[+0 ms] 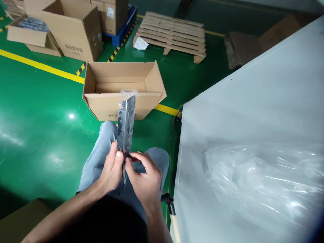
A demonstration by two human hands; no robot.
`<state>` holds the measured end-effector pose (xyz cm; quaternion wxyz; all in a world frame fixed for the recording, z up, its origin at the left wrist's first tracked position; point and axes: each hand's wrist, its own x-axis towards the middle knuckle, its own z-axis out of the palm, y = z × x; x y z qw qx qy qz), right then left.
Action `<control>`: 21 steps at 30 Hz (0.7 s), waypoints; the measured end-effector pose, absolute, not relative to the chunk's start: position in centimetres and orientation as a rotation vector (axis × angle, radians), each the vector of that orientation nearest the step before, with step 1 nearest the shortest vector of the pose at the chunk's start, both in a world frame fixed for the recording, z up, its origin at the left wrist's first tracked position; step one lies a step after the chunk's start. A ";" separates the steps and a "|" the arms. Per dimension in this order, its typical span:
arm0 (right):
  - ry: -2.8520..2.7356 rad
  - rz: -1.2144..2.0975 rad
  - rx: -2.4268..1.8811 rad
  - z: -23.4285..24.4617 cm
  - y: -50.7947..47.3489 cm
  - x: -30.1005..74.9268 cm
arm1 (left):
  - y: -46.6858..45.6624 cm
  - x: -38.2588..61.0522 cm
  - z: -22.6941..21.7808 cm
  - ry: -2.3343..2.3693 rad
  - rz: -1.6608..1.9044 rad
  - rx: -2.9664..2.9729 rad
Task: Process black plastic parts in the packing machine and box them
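A long dark strip-shaped part in a clear plastic bag (126, 123) stands nearly upright over my lap, its top end in front of the open cardboard box. My left hand (112, 168) grips its lower part, thumb laid along the front. From the other side my right hand (145, 173) pinches at the lower part of the bag with thumb and forefinger. A small dark bit shows between the fingertips, too small to name. The open cardboard box (101, 104) sits on the floor just beyond my knees, and the inside that shows is bare cardboard.
To my right a grey-white table (197, 135) carries a heap of clear plastic bags (265, 179). A wooden pallet (172, 33) lies at the back. Back left stand a tall open carton (73, 37) and a low carton (26, 35) with plastic-wrapped items. A pipe leg (174, 219) stands beside my right arm.
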<state>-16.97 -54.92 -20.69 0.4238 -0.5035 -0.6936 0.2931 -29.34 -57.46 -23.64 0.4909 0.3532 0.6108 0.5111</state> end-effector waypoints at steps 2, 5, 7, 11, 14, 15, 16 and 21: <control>-1.776 0.678 -1.249 -20.9 -54.7 -17.1 | -57.5 -29.2 -23.6 1.486 1.226 0.928; -1.822 0.595 -1.260 -21.5 -54.6 -17.2 | -57.6 -29.2 -23.7 1.520 1.211 0.996; -1.824 0.590 -1.278 -21.7 -54.5 -17.2 | -57.7 -29.2 -23.9 1.531 1.195 1.023; -1.757 0.703 -1.282 -21.7 -54.5 -16.9 | -57.7 -29.3 -23.9 1.524 1.180 1.056; -1.713 0.830 -1.250 -21.6 -54.6 -16.7 | -57.6 -29.3 -23.7 1.489 1.186 1.050; -1.705 0.852 -1.249 -21.6 -54.7 -16.7 | -57.6 -29.3 -23.7 1.483 1.185 1.048; -1.701 0.862 -1.254 -21.7 -54.7 -16.7 | -57.7 -29.3 -23.7 1.481 1.177 1.050; -1.750 0.807 -1.294 -22.3 -54.8 -16.7 | -57.8 -29.3 -24.3 1.501 1.147 1.078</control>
